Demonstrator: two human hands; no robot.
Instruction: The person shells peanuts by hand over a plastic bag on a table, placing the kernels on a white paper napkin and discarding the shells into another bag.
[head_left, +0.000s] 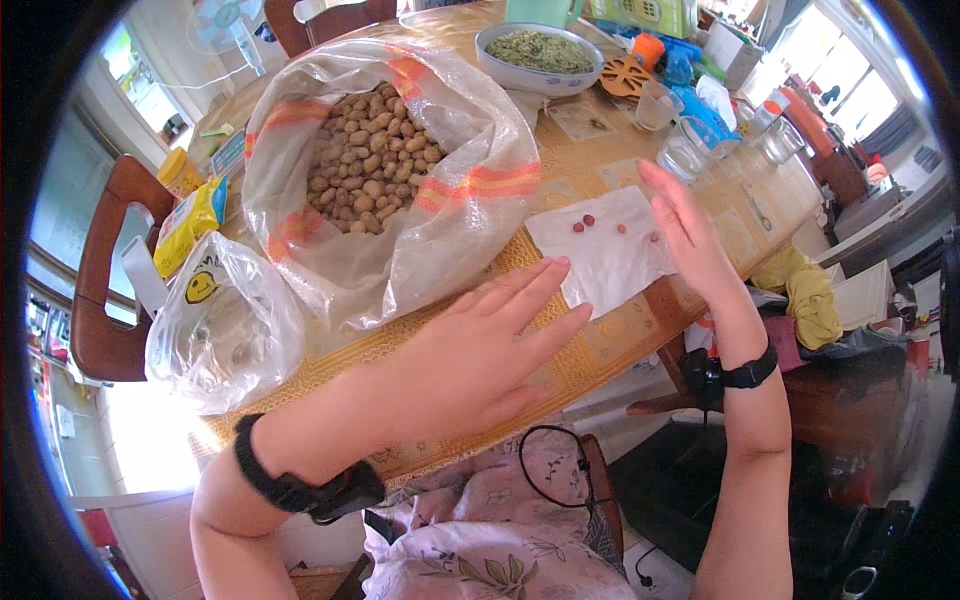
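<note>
My left hand (480, 337) is stretched out palm down with fingers apart, over the table's near edge, its fingertips beside a white paper sheet (619, 255). My right hand (684, 229) is raised at the sheet's right edge, holding nothing. Small reddish peanut kernels (589, 220) lie on the sheet. Beyond my left hand stands a large woven plastic sack (480, 187), its mouth rolled down around many unshelled peanuts (375, 154). A translucent plastic bag (225, 337) with a yellow cartoon print sits left of my left forearm, its contents unclear. Both wrists wear black straps.
A white bowl (544, 81) of dried green leaves stands behind the sack. Glass cups (684, 150), an orange slotted piece (624, 78) and a blue tissue pack (697, 120) are at the back right. A yellow packet (191, 225) and a wooden chair (112, 277) are at the left.
</note>
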